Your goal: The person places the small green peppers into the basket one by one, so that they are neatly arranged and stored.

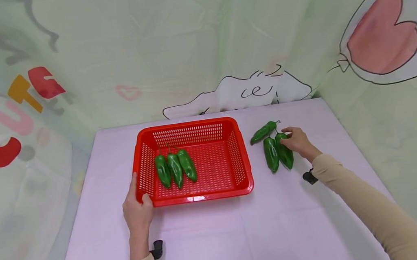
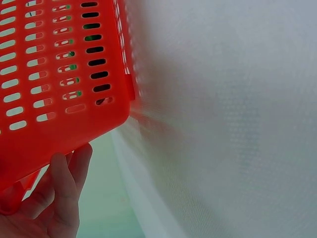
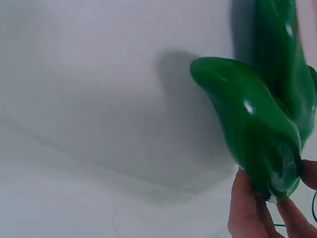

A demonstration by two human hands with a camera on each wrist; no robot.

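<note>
My left hand [image 1: 138,209] grips the front left corner of a red perforated plastic basket [image 1: 213,196], its thumb over the rim. Inside the basket, on its left side, three green peppers [image 1: 175,171] lie side by side with stems pointing away. To the right of the basket, my right hand [image 1: 298,141] pinches a green pepper [image 1: 286,155] at its stem end. The right wrist view shows thumb and fingers around that end of the pepper [image 3: 247,111]. Right beside it lies another green pepper [image 1: 271,155], and a third pepper [image 1: 263,133] lies slanted just behind.
A pale cloth [image 1: 209,236] covers the table. Printed curtains [image 1: 187,46] hang behind it and at both sides. A black wrist camera [image 1: 157,249] sticks out from the left wrist, and another camera [image 1: 310,177] from the right.
</note>
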